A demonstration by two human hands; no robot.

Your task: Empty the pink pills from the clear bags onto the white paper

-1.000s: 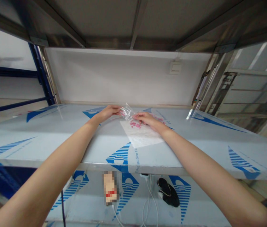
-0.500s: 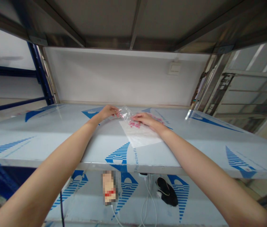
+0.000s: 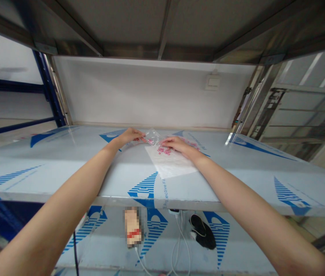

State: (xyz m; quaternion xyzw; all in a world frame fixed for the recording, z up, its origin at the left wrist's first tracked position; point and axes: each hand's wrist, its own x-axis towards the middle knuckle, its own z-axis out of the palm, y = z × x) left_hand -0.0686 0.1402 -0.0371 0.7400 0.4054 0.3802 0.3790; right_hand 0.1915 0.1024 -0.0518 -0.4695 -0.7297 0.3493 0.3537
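Observation:
My left hand (image 3: 132, 135) is closed, its fingertips pinching the near-left edge of a small clear plastic bag (image 3: 152, 135). A little pink shows in the bag beside those fingertips. My right hand (image 3: 176, 144) reaches in from the other side with thumb and fingers together, over small pink pieces (image 3: 164, 151) that look like beads. What its fingertips hold is too small to make out. The pink pieces lie on a thin white sheet (image 3: 174, 166), and more of them show behind my right hand.
The film-covered metal shelf (image 3: 73, 168) has another shelf (image 3: 133, 38) low above it. Behind is a white wall with a switch (image 3: 213, 82). On the lower level lie a blurred-out phone-like object (image 3: 132, 227), white cables (image 3: 179, 239) and a black item (image 3: 202, 232).
My fingers have shifted only slightly at the clear bag and the pink pieces. Both arms stay in about the same place.

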